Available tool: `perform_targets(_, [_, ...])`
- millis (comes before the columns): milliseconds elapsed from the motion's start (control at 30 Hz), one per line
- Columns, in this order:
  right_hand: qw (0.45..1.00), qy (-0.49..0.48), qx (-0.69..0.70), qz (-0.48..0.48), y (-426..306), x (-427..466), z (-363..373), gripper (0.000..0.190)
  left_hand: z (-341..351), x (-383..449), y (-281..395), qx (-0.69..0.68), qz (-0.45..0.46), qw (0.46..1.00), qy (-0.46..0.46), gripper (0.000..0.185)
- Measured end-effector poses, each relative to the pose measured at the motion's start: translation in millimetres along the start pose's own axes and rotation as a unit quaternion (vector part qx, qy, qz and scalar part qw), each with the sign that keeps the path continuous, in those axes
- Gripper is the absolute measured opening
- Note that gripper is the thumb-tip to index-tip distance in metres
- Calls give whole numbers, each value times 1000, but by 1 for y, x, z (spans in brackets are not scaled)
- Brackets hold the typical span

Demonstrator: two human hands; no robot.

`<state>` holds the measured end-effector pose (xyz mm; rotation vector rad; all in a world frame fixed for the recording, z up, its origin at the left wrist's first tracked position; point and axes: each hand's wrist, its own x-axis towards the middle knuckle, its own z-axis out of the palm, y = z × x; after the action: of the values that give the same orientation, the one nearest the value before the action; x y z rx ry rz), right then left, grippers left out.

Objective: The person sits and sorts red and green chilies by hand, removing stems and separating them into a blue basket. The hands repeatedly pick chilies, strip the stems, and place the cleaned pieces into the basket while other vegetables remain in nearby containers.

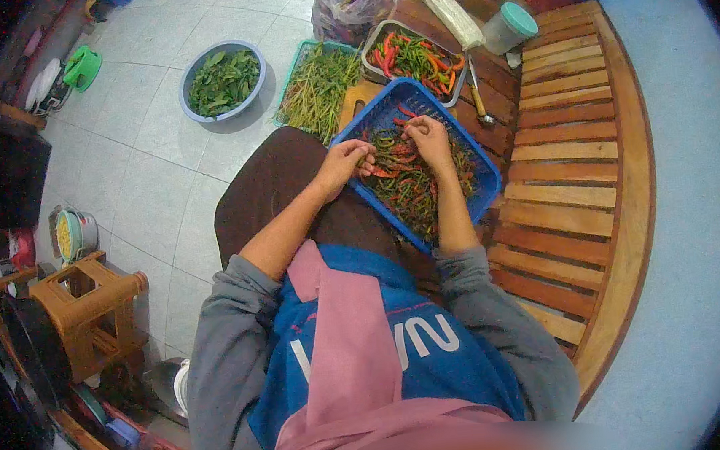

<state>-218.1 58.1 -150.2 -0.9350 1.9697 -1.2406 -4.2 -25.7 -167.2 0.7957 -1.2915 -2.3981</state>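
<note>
A blue plastic basket (485, 182) lies before me on the wooden bench, full of small red and green chili peppers (402, 187). My left hand (352, 162) is over the basket's left rim, its fingers curled together; whether something is between them is hard to tell. Above the upper part of the basket, my right hand (426, 136) has thumb and fingertips pinched near a red chili, and its grip is partly hidden. Behind the basket, a metal tray (459, 95) holds larger red, orange and green chilies. A knife with a wooden handle (479, 98) rests to the right of that tray.
Left of the tray stand a green basket of leafy stems (317, 82) and a bowl of green leaves (222, 83) on the floor. A plastic bag of eggplants (355, 0), a lidded jar (509, 29) and the bench's slatted back (559, 177) surround the far and right sides.
</note>
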Motion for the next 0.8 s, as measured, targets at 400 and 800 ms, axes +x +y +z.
perform_targets(400, [986, -42, -110, -117, -46, -66, 31, 18, 3, -7, 10, 80, 20, 997, -1, 25])
perform_targets(800, [989, -18, -95, -113, -47, -78, 39, 11, -2, -9, 10, 106, 32, 991, -73, 23])
